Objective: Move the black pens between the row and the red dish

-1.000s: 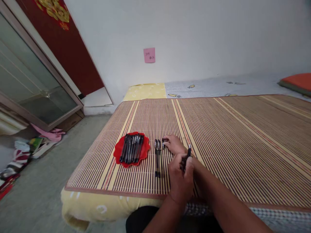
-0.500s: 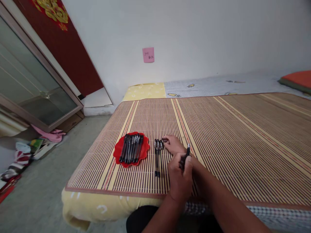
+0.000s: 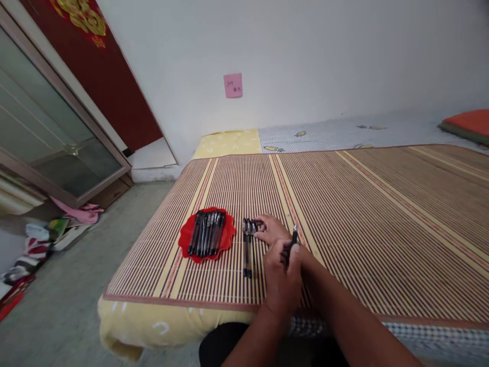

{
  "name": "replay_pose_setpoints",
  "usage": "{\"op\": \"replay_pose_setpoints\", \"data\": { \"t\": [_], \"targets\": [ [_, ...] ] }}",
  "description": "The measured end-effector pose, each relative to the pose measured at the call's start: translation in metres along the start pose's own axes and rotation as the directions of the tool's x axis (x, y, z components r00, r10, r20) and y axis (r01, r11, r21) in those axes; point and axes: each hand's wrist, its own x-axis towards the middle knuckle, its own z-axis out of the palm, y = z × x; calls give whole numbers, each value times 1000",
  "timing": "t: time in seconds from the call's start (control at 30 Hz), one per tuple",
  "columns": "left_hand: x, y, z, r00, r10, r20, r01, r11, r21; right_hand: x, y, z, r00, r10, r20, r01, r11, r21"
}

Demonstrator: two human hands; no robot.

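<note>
My left hand [image 3: 281,272] is closed around a black pen [image 3: 294,235], its silvery tip pointing up with no cap on it. Crossing beyond it, my right hand [image 3: 271,229] has thumb and fingertips pinched at a dark pen cap [image 3: 254,227] on the mat. Just left of that cap, two capped pens [image 3: 247,252] lie side by side, their caps at the far end. A red scalloped dish [image 3: 184,237] further left bears several similar dark pens [image 3: 206,233] in a row.
A striped bamboo mat [image 3: 344,229] covers the bed, with yellow bedding [image 3: 171,323] at its near edge. An orange cushion [image 3: 468,124] lies far right. On the wall hangs a pink note [image 3: 233,85]. Clothes and other items [image 3: 36,244] are on the floor at left.
My right fingers have closed in on the loose cap, which sits slightly turned. My left hand and its pen have barely moved.
</note>
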Motion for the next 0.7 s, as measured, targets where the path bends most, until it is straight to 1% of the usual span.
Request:
{"op": "replay_pose_setpoints", "data": {
  "t": [0.1, 0.17, 0.23, 0.3, 0.37, 0.4, 0.43, 0.53, 0.63, 0.7],
  "targets": [
    [4, -2, -4, 999, -28, -25, 29, 1000, 12, -4, 3, -5, 997, 77, -17, -71, 974, 215],
    [8, -4, -6, 997, -66, -41, 65, 998, -19, -12, 4, -14, 990, 138, -35, -115, 921, 373],
    [12, -7, -9, 993, -102, -56, 100, 995, -25, -26, 3, -27, 974, 210, -89, -132, 838, 530],
    [15, -10, -9, 990, -121, -67, 122, 993, 11, -42, -2, -40, 950, 288, -120, -132, 720, 682],
    [16, -14, -9, 988, -129, -82, 135, 989, 63, -57, -9, -51, 942, 317, -107, -125, 630, 766],
    [16, -16, -9, 987, -135, -85, 141, 987, 77, -62, -14, -54, 943, 317, -98, -123, 608, 785],
    [16, -17, -8, 986, -141, -86, 148, 985, 84, -67, -17, -57, 946, 310, -91, -122, 604, 787],
    [16, -21, -6, 986, -142, -90, 152, 981, 119, -71, -25, -57, 945, 309, -102, -133, 651, 747],
    [16, -24, -5, 989, -86, -116, 110, 968, 224, -70, -25, -55, 936, 326, -135, -136, 686, 715],
    [16, -25, -5, 990, -61, -124, 93, 957, 275, -69, -23, -55, 939, 315, -138, -127, 692, 711]
  ]
}}
